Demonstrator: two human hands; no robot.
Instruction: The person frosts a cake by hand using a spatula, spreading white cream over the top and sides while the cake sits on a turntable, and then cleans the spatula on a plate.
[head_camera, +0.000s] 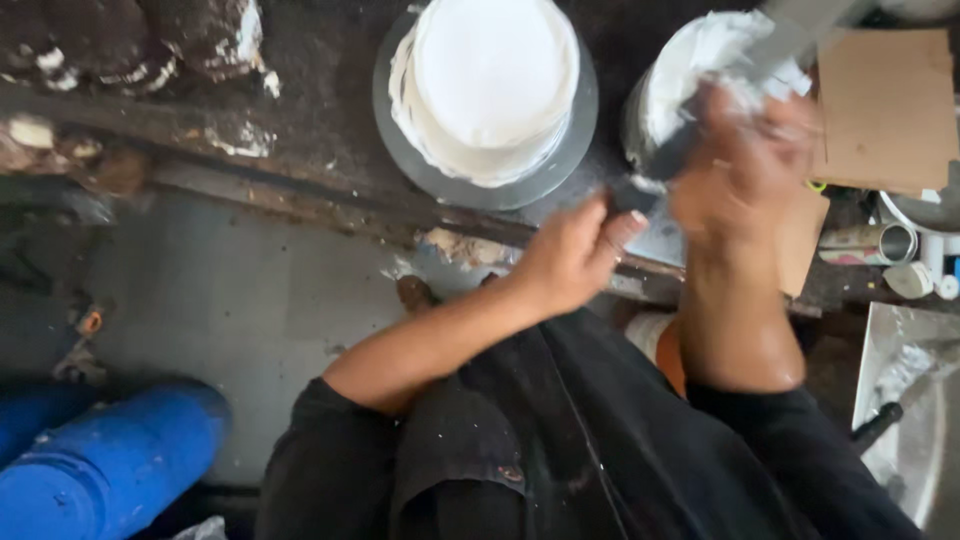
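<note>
A round white frosted cake (490, 80) stands on a grey turntable (400, 150) at the top centre of a dark worktop. To its right is a bowl heaped with white cream (690, 60). A long palette knife (790, 35) with a grey blade and a dark handle slants across that bowl. My right hand (745, 170), blurred by motion, is closed around the knife's middle over the bowl. My left hand (575, 255) has its fingers curled at the dark lower end of the handle. The two hands are almost touching.
Brown cardboard (880, 110) lies at the top right, with a can (870, 243) and small cups below it. A metal tray (905, 400) sits at the right edge. Blue barrels (110, 460) stand on the grey floor at the bottom left. Cream blobs spot the worktop edge (240, 140).
</note>
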